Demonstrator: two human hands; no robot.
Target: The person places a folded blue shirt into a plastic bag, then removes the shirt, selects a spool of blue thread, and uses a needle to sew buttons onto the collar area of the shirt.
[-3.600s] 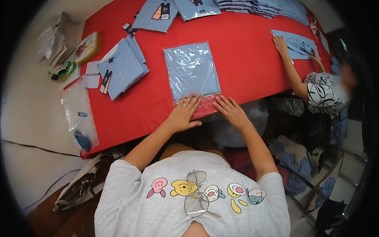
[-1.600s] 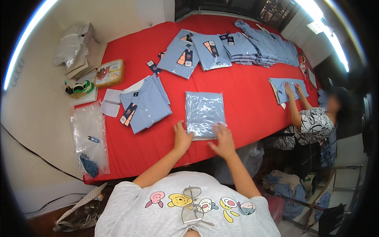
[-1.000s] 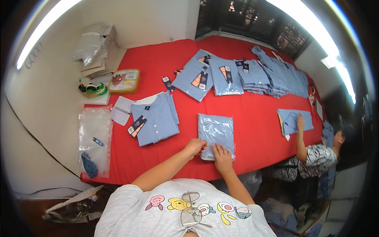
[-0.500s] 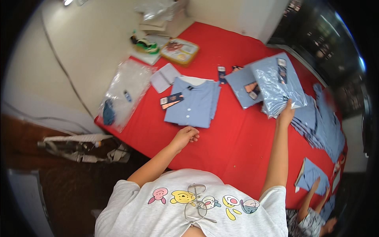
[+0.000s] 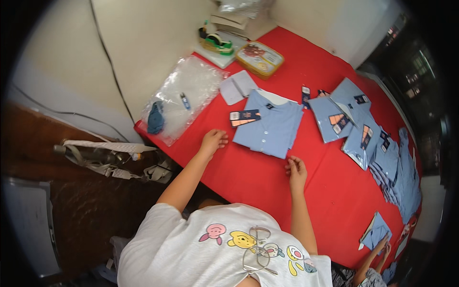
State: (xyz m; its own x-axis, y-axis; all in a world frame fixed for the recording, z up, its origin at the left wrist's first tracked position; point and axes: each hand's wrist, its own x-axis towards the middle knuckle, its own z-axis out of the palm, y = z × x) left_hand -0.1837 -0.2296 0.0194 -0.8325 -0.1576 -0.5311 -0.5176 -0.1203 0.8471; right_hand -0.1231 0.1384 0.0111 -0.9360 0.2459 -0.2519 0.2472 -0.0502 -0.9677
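A folded blue buttoned shirt [image 5: 270, 125] lies on the red-covered table in front of me, white backing showing at its collar. A dark and orange hang tag [image 5: 245, 117] rests on its left side. My left hand [image 5: 214, 142] hovers just left of the shirt, fingers loosely bent and apart, holding nothing. Close to the shirt's lower right corner is my right hand [image 5: 296, 168], also empty with loosely curled fingers; whether it touches the fabric I cannot tell. Right of the shirt, several bagged folded shirts [image 5: 330, 125] with tags overlap each other.
A clear plastic bag [image 5: 174, 126] lies at left beneath a dark blue bundle [image 5: 156, 117] and a small blue-white item [image 5: 185, 101]. Behind are a notebook [image 5: 234, 91], a green tape dispenser [image 5: 217, 44] and a yellow-rimmed box [image 5: 260, 58]. Another person's hands [image 5: 382, 246] touch a blue garment [image 5: 376, 232].
My right hand has let go of a bagged shirt, now among those at right, and moved left to the folded shirt. My left hand has shifted from its lower edge to its left side.
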